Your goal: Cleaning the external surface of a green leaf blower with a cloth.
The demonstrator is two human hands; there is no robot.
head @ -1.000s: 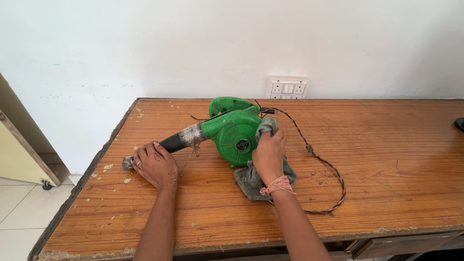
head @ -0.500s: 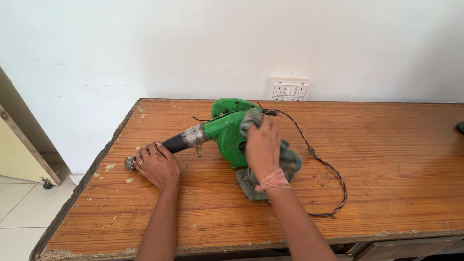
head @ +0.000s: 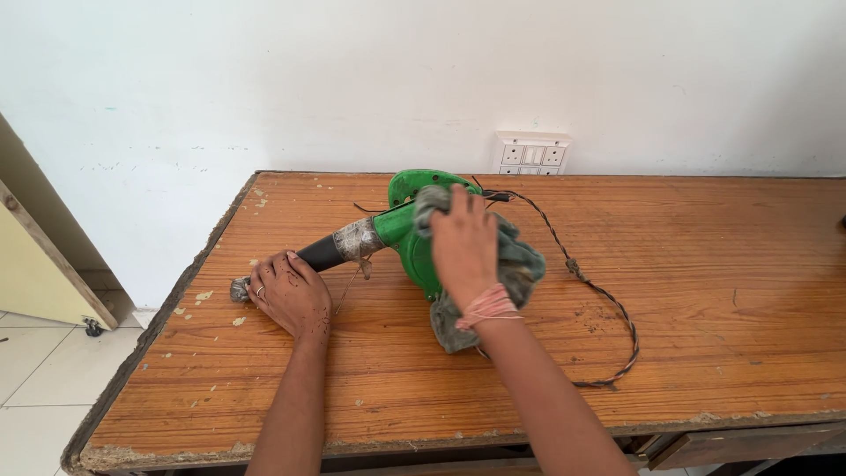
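A green electric blower (head: pixel 407 231) lies on a worn wooden table (head: pixel 705 282), its black nozzle (head: pixel 322 255) pointing left and wrapped with grey tape near the body. My left hand (head: pixel 289 293) presses down on the nozzle's tip, fingers curled over it. My right hand (head: pixel 463 247) holds a grey-green cloth (head: pixel 522 264) against the blower's round housing, covering most of it. The cloth hangs down onto the table below my wrist, which wears a pink band.
A twisted power cord (head: pixel 608 308) runs from the blower's back and loops right across the table. A white wall socket plate (head: pixel 531 152) sits behind the table. The left edge is chipped, with paint flecks (head: pixel 204 298). Tiled floor and a yellow board (head: pixel 35 273) lie at left.
My right hand has slid the cloth leftward and upward across the blower's housing, now covering the round vent. My left hand stays on the nozzle tip.
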